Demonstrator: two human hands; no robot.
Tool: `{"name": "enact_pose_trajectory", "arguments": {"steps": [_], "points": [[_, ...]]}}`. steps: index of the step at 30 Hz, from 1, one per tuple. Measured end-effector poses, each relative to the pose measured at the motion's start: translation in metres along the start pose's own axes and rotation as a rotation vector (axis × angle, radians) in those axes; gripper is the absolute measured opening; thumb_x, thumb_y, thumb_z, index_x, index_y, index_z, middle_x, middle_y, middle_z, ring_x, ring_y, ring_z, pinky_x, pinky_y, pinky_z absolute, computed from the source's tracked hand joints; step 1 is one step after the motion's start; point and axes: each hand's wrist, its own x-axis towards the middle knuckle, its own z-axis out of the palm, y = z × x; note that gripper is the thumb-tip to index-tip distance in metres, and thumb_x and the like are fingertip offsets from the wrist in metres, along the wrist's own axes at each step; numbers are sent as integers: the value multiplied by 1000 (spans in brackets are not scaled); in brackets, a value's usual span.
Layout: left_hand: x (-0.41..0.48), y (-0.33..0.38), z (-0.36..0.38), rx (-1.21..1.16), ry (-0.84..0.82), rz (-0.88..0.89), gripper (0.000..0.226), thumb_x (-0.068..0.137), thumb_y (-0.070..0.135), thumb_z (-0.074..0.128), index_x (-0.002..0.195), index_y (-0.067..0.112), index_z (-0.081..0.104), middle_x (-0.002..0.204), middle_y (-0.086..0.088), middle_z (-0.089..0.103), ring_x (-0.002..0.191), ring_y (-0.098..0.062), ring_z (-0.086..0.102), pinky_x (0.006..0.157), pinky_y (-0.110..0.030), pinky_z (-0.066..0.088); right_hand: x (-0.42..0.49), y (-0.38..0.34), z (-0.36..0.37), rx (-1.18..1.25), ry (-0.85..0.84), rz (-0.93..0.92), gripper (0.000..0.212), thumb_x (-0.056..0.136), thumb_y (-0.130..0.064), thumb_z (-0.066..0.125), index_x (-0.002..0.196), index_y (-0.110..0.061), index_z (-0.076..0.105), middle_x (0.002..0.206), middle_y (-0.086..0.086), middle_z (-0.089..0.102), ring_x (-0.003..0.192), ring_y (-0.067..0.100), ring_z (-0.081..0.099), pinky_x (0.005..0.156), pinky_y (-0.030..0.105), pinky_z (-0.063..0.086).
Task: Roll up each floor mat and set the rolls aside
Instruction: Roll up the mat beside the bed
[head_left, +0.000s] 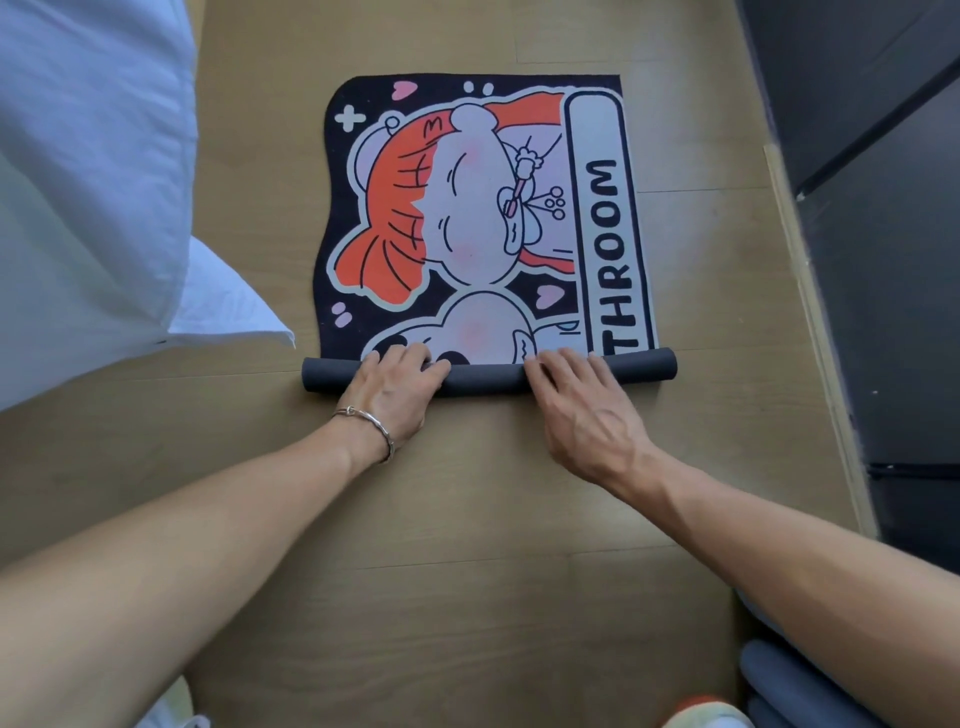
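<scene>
A black cartoon floor mat (478, 208) with orange and white figures and the letters "THROOM" lies flat on the wooden floor. Its near end is wound into a slim grey roll (485, 376) running left to right. My left hand (395, 387), with a silver bracelet on the wrist, lies over the roll left of centre, fingers curled over its far side. My right hand (582, 395) lies over the roll right of centre, fingers spread and bent across it. At the bottom right, grey rolls (795, 686) lie on the floor, partly hidden by my right arm.
White bedding (88, 182) hangs down at the left, its corner close to the mat's near left edge. Dark furniture (872, 208) with a wooden skirting strip lines the right side. Bare wooden floor (467, 571) stretches between me and the roll.
</scene>
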Motion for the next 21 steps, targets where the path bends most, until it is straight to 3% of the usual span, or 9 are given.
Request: {"name": "enact_pose_trajectory", "arguments": {"steps": [3, 6, 11, 14, 15, 18, 21], "points": [[6, -2, 0, -34, 8, -16, 29, 87, 6, 53, 115, 15, 58, 115, -11, 51, 101, -30, 49, 82, -41, 40, -5, -20, 0, 47, -105, -38, 71, 84, -12, 51, 149, -11, 23, 149, 19, 28, 140, 40, 22, 114, 52, 18], [9, -1, -3, -32, -44, -75, 34, 91, 11, 46, 123, 19, 52, 128, -7, 44, 116, -26, 42, 94, -37, 33, -3, -23, 2, 47, -194, -19, 68, 95, -21, 36, 152, -17, -2, 158, 15, 1, 145, 37, -4, 116, 50, 1], [11, 12, -13, 80, -40, -34, 62, 90, 10, 40, 148, 17, 20, 146, -7, 32, 129, -26, 36, 104, -40, 26, 18, -15, -3, 34, -251, -17, 71, 99, -46, 32, 152, -18, -6, 159, 13, -1, 146, 35, -5, 117, 48, 0], [2, 29, -8, 97, 35, 90, 68, 85, 19, 50, 148, 10, 24, 149, -11, 34, 133, -29, 37, 105, -46, 30, 31, -12, -6, 34, -267, -9, 74, 98, -50, 34, 152, -18, -4, 159, 13, 1, 146, 34, -4, 118, 48, 2], [-2, 35, -6, 122, 4, 94, 71, 85, 23, 51, 148, 9, 23, 152, -12, 28, 138, -29, 31, 108, -49, 27, 34, -11, -8, 39, -271, -6, 74, 98, -50, 34, 152, -18, -4, 159, 13, 1, 146, 34, -4, 118, 48, 2], [-6, 42, 2, 184, -165, 28, 76, 92, 30, 39, 150, 9, -5, 158, -11, -8, 146, -29, -3, 114, -52, 3, 38, -11, -10, 52, -271, 4, 74, 98, -49, 36, 152, -18, -4, 159, 13, 0, 146, 34, -5, 117, 48, 1], [5, 40, -2, 202, -190, 24, 74, 96, 39, 30, 148, 9, -13, 157, -9, -15, 145, -27, -11, 114, -51, -3, 34, -12, -9, 65, -200, 26, 72, 99, -46, 36, 152, -17, -4, 159, 15, -3, 146, 34, -7, 117, 47, -1]]}}
